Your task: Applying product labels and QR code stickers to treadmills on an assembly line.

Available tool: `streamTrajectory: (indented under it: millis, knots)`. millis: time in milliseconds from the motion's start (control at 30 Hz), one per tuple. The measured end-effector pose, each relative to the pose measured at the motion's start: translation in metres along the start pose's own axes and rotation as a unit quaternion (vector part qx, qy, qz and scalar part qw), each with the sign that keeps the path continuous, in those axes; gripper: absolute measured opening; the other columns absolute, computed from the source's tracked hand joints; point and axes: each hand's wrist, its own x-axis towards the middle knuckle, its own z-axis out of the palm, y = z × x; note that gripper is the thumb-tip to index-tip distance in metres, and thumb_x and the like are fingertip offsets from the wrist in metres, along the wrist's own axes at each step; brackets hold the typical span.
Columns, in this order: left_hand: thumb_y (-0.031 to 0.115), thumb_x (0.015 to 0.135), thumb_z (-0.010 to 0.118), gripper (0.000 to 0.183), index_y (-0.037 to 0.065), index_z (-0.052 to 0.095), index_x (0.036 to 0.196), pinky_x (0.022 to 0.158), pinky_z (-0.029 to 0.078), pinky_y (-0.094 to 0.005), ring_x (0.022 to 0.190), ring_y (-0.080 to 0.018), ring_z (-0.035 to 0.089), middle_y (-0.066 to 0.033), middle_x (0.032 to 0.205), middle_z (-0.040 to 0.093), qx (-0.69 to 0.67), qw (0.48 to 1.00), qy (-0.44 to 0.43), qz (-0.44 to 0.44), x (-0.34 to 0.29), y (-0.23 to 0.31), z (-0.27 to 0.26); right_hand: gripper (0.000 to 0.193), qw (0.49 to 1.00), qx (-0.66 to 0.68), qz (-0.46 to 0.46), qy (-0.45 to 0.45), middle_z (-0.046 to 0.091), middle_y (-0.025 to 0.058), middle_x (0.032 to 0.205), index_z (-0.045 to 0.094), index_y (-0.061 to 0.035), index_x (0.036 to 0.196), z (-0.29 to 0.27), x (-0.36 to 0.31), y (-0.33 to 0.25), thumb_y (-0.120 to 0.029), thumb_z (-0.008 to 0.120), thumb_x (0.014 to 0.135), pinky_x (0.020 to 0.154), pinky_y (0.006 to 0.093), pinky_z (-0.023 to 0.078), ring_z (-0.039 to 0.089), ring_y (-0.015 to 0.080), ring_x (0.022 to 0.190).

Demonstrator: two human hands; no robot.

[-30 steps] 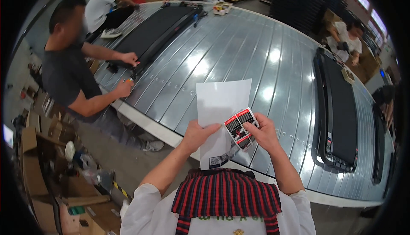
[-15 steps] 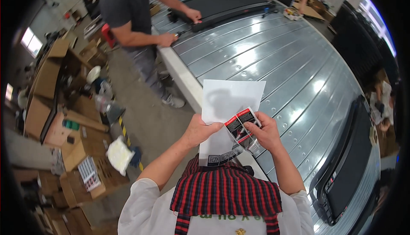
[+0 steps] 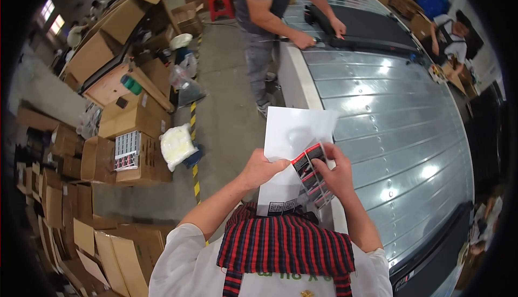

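My left hand (image 3: 263, 169) is closed on the left edge of a large white paper sheet (image 3: 294, 127), its thumb lying flat across the front. Black square codes are printed near the sheet's lower edge. Over the right part of the paper lies a narrow strip of black-and-red warning labels (image 3: 308, 174), tilted, with several label panels on it. My right hand (image 3: 339, 172) pinches this strip with its thumb on the face; the fingers behind are partly hidden. The left thumb tip comes up to the strip's upper left corner. Both sheets are held in front of my striped apron (image 3: 286, 243).
To the right is a ribbed metal-topped table (image 3: 388, 146) with black panels (image 3: 372, 27) on it. A person in grey (image 3: 259, 43) works at its far end. Cardboard boxes (image 3: 124, 116) crowd the left, one holding label sheets (image 3: 127, 148). Yellow-black tape (image 3: 195, 135) marks the floor.
My view has swung left, so the table and the other person sit further right. The label strip shows more panels and stands steeper; both hands keep their hold.
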Motion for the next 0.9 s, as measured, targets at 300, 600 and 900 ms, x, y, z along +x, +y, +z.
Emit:
streamTrajectory:
  millis: [300, 600, 900]
  knots:
    - [0.012, 0.072, 0.062, 0.027, -0.003, 0.057, 0.094, 0.066, 0.045, -0.0244, 0.076, -0.0099, 0.055, -0.0048, 0.086, 0.06, -0.003, 0.991, 0.129, -0.025, -0.017, 0.021, -0.113, 0.011, 0.991, 0.05, -0.064, -0.105, 0.057, 0.0092, 0.075, 0.057, -0.0021, 0.083, 0.13, 0.048, -0.073, -0.005, 0.062, 0.073, 0.057, 0.0281, 0.046, 0.057, 0.0202, 0.064]
    - [0.014, 0.073, 0.058, 0.016, 0.001, 0.06, 0.082, 0.059, 0.045, -0.0251, 0.065, -0.0088, 0.055, -0.0032, 0.07, 0.06, 0.123, 0.982, 0.145, 0.02, -0.024, 0.047, -0.208, 0.01, 0.973, 0.116, -0.013, -0.198, 0.06, 0.0062, 0.074, 0.059, 0.0013, 0.086, 0.223, 0.089, -0.1, -0.005, 0.057, 0.078, 0.059, 0.0219, 0.045, 0.056, 0.0084, 0.065]
    - [0.014, 0.073, 0.058, 0.017, -0.001, 0.06, 0.08, 0.057, 0.045, -0.0252, 0.062, -0.0072, 0.054, -0.0053, 0.065, 0.059, 0.122, 0.976, 0.177, 0.026, -0.005, 0.047, -0.254, 0.01, 0.956, 0.155, 0.02, -0.247, 0.06, 0.0058, 0.07, 0.058, 0.0008, 0.086, 0.27, 0.129, -0.095, -0.004, 0.054, 0.078, 0.055, 0.0218, 0.044, 0.054, 0.0081, 0.061]
